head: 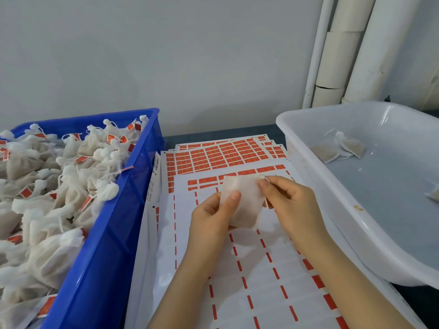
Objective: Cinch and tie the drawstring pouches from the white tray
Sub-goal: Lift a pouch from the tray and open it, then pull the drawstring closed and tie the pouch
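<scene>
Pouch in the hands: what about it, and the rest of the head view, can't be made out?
Head view:
Pouch: drawstring too thin to see; right fingers cover its top corner, left hand its left edge.
Label sheets: print too small.
Blue crate: cut off left and below.
White tray: cut off at right.

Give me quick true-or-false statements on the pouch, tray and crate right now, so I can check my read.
1. The left hand and right hand hold one pouch. True.
2. The white tray is packed full. False: only a few pouches lie in it.
3. The blue crate holds many tied pouches. True.
4. The held pouch is cinched. False: its top lies flat, ungathered.
5. Label sheets lie below the hands. True.
</scene>
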A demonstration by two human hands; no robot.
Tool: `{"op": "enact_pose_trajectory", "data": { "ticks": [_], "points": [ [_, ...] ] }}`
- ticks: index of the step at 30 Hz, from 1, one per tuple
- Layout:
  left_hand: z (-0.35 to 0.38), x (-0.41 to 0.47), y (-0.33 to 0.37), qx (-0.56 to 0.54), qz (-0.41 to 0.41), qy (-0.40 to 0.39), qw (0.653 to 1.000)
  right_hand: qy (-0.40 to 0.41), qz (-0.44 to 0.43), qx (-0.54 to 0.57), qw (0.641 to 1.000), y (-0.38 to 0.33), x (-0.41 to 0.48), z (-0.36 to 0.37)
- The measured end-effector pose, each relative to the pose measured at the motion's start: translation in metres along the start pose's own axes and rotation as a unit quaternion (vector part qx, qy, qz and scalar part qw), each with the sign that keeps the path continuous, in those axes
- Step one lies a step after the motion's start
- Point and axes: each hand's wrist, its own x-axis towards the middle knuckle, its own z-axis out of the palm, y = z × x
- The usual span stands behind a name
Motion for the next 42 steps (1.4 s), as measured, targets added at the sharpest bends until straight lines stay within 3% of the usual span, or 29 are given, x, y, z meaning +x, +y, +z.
{"op": "enact_pose_trajectory", "data": {
  "ticks": [2,8,12,19,26,36,42],
  "points": [
    [0.0,-0.003,0.0,0.045,0.031,-0.005,0.998,-0.016,-0.006,0.022,1.0,-0.002,-0.003,0.002],
    [-0.002,-0.002,-0.002,0.042,0.06,0.0,0.997,-0.06,-0.041,0.012,0.997,0.0,-0.005,0.008],
    [-0.002,-0.003,0.002,0.044,0.068,-0.002,0.997,-0.039,-0.043,0.013,0.998,0.0,-0.005,0.008],
    [-0.004,-0.002,0.005,0.062,0.043,0.065,0.995,-0.015,-0.033,0.025,0.999,-0.003,-0.006,0.007],
    [-0.003,-0.003,0.004,0.059,0.048,0.059,0.995,-0.027,-0.054,0.026,0.998,-0.004,-0.009,0.01],
    [0.0,-0.002,0.003,0.1,0.0,0.098,0.99,0.011,-0.063,-0.046,0.997,0.005,-0.007,0.015],
    [-0.003,0.002,0.0,0.099,0.02,0.075,0.992,0.044,-0.051,-0.056,0.996,0.005,-0.005,0.009]
  ]
}}
